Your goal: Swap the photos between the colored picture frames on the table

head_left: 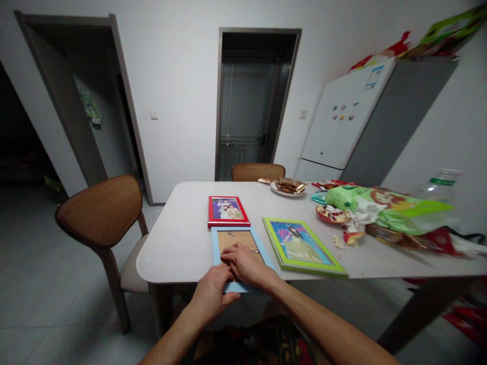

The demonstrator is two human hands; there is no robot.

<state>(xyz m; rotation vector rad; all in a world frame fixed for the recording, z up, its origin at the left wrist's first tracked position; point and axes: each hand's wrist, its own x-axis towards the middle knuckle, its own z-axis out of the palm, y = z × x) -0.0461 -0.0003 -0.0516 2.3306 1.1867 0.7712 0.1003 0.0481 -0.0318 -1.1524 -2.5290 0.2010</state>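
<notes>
A light blue picture frame (216, 253) lies face down at the table's near edge, its brown backing board (243, 239) turned up and small metal clips showing. My left hand (213, 290) is at the frame's lower left, thumb by the bottom edge and fingers bent over onto the back. My right hand (246, 264) rests on the backing board with its fingers curled; whatever is under the fingertips is hidden. Just beyond stands a red picture frame (228, 223) lying flat, with a photo of a couple. To the right lies a green picture frame (304, 246) with a photo of a person in a pale dress.
On the white table (178, 228), a plate of wrapped snacks (288, 187) sits at the back. Peeled pomegranate (333, 214), a green plastic bag (384, 205) and a clear bottle (437, 187) crowd the right side. A wooden chair (101, 210) stands left.
</notes>
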